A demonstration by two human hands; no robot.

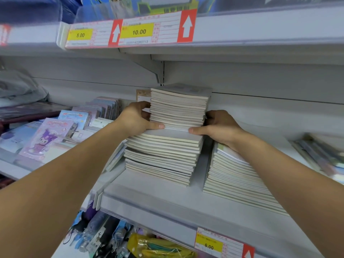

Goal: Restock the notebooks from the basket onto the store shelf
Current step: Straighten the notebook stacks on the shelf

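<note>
A thick batch of grey-covered notebooks (179,107) sits on top of a taller notebook stack (162,155) on the white store shelf (149,194). My left hand (136,118) grips the batch's left side, thumb lying along its lower front edge. On the other side my right hand (217,125) grips the batch in the same way. The batch sits set back from the lower stack's front edge. The basket is not in view.
A second notebook stack (234,174) lies to the right, under my right forearm. Cartoon notebooks and card packs (48,138) fill the shelf to the left. The upper shelf with price tags (130,32) hangs close overhead. Packaged items (320,153) lie far right.
</note>
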